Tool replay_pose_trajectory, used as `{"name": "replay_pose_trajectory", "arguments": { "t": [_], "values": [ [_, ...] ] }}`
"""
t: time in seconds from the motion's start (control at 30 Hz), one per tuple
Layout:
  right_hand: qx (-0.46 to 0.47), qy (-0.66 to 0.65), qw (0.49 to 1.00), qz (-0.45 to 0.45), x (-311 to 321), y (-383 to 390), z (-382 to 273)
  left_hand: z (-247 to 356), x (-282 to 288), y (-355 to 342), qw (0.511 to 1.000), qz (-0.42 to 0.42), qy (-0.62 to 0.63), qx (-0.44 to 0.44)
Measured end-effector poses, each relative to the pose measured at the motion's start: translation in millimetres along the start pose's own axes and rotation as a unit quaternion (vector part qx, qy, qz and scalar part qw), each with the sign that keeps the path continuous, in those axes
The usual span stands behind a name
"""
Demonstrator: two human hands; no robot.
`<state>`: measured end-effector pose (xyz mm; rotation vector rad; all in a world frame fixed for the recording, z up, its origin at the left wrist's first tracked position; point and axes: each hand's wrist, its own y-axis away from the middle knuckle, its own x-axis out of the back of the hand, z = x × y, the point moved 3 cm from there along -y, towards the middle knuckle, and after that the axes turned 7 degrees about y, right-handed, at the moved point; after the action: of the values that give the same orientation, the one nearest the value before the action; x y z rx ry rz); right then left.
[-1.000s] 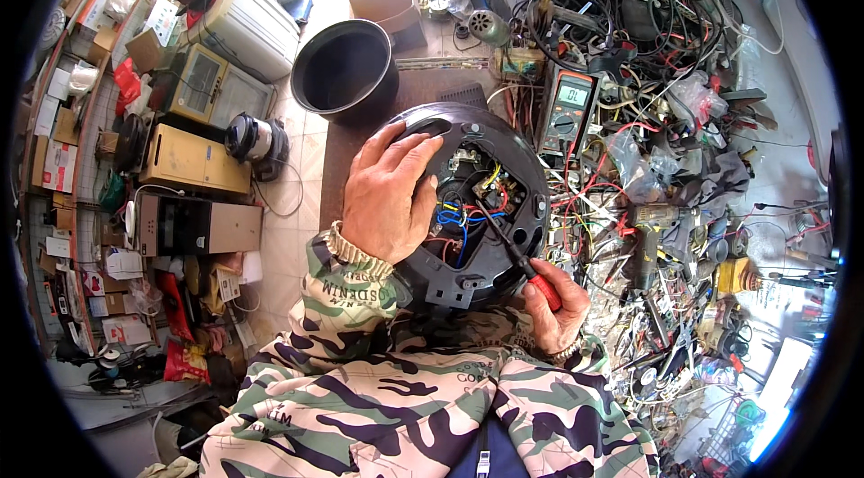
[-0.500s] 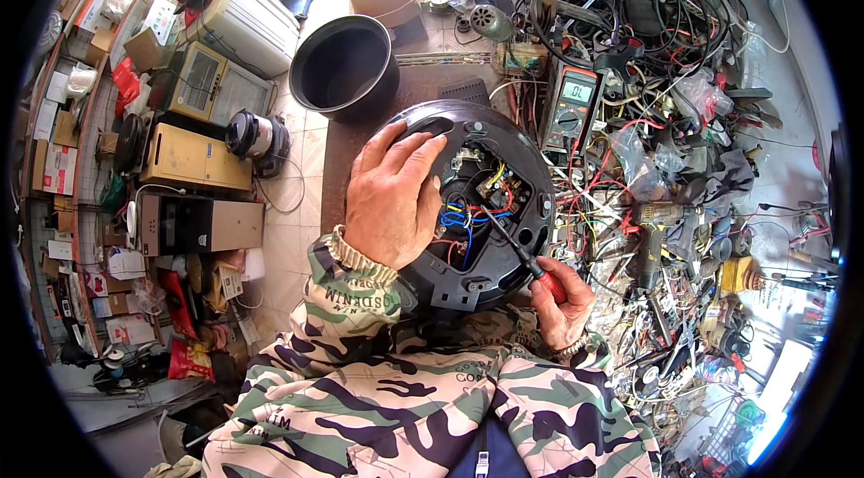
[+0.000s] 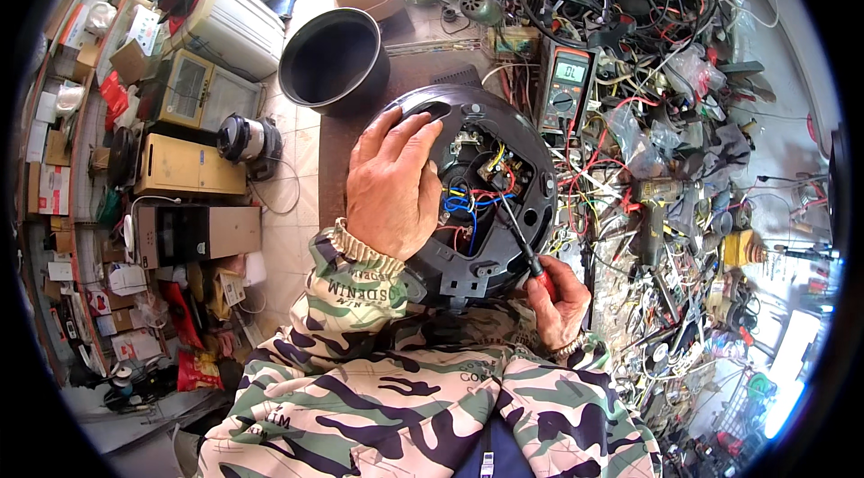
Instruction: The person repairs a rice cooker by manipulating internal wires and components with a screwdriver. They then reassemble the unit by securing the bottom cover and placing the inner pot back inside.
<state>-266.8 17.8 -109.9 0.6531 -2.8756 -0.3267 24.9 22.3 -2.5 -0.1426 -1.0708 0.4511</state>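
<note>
A round black appliance base [image 3: 432, 255], like a rice cooker's turned upside down, lies in front of me with its underside open. Inside show blue wires [image 3: 463, 200], a red wire, a yellow one and a small circuit board [image 3: 498, 174]. Flat on the base's left side rests my left hand [image 3: 391, 194], fingers stretched toward the far rim. My right hand [image 3: 560, 302], at the near right edge, is closed round the red handle of a screwdriver [image 3: 522, 239]. Its thin dark shaft slants into the opening, the tip beside the wires near the board.
A black inner pot [image 3: 335, 59] stands beyond on the left of the brown bench [image 3: 346, 131]. At the far right is a multimeter [image 3: 569, 86] with leads. Tangled cables, tools and parts crowd the right. Ovens [image 3: 192, 158] and packed shelves line the left.
The screwdriver's tip has shifted a little right and away from me, toward the board. My left hand stays on the base. The whole view has moved slightly.
</note>
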Motion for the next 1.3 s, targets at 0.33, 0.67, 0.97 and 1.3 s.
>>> {"name": "replay_pose_trajectory", "arguments": {
  "t": [0.33,0.67,0.97,1.3],
  "values": [
    [-0.009,0.007,0.997,0.081,-25.0,36.8,6.7,-2.3,1.5,10.0,1.000,0.016,0.012,-0.005],
    [0.002,0.017,0.989,0.150,-45.7,56.7,5.8,-5.0,-4.8,15.0,0.998,0.043,0.029,-0.035],
    [0.014,0.087,0.981,0.173,-39.6,68.4,3.4,-6.9,-11.5,11.2,0.997,0.053,0.031,-0.040],
    [0.012,0.060,0.989,0.134,-21.6,63.2,1.9,-8.0,-12.8,7.3,0.997,0.052,0.024,-0.045]
  ]
}}
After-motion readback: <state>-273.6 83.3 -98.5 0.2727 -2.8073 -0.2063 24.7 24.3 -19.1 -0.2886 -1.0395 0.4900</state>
